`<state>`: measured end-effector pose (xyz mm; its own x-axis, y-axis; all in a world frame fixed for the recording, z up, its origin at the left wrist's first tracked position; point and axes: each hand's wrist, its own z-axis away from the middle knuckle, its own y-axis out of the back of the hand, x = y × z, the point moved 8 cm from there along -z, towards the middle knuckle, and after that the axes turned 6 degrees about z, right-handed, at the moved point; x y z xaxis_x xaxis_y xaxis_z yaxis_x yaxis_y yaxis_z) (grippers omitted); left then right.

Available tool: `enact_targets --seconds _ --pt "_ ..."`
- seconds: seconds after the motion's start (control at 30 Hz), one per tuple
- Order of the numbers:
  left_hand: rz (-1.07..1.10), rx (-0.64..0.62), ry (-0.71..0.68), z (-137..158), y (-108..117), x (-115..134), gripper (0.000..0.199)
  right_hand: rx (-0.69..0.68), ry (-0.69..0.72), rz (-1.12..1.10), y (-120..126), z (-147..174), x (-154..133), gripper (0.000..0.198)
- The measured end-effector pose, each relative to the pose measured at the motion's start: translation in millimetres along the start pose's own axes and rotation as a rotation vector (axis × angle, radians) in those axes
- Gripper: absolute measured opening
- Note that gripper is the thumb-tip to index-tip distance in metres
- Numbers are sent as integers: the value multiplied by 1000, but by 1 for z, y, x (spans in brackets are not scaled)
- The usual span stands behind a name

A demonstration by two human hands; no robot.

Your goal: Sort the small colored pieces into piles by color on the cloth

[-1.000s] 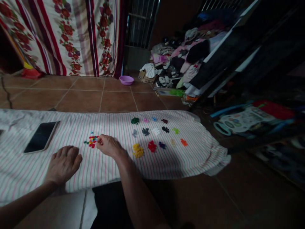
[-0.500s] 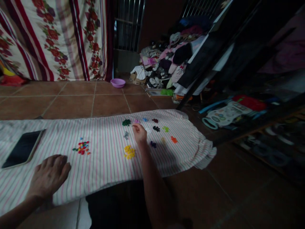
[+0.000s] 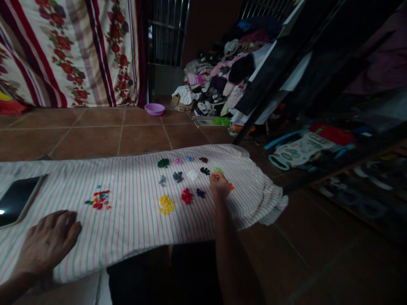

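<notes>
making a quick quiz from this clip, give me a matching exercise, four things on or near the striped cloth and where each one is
Things:
1. phone
2. mixed-colour pile
3. yellow pile
4. purple bowl

Places:
A. on the tiled floor beyond the striped cloth
B. at the cloth's far left edge
C. just left of the red pile
D. ahead of the left hand

Pairs: 1-B, 2-D, 3-C, 4-A

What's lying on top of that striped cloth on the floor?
On the striped cloth: small bead piles sorted by colour, a mixed pile, a phone, and both hands, left and right. The right hand partly hides an orange pile.
</notes>
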<state>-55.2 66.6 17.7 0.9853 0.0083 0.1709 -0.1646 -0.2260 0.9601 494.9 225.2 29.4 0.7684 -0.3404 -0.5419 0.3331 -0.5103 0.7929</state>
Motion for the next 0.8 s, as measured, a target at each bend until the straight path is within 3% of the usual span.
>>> enact_targets --seconds 0.17,0.33,0.53,0.7,0.8 --pt "-131 2 -175 5 -15 -5 35 -1 17 132 -3 2 -4 21" --pt "-174 8 -140 5 -15 -10 32 -30 43 161 -5 2 -4 25" --pt "-389 57 -296 8 -13 4 37 -20 26 123 -9 1 -5 31" --pt "-324 51 -341 7 -11 4 38 67 105 94 0 0 -3 29" --pt "-172 62 -282 4 -4 5 34 63 155 100 2 -2 2 30"
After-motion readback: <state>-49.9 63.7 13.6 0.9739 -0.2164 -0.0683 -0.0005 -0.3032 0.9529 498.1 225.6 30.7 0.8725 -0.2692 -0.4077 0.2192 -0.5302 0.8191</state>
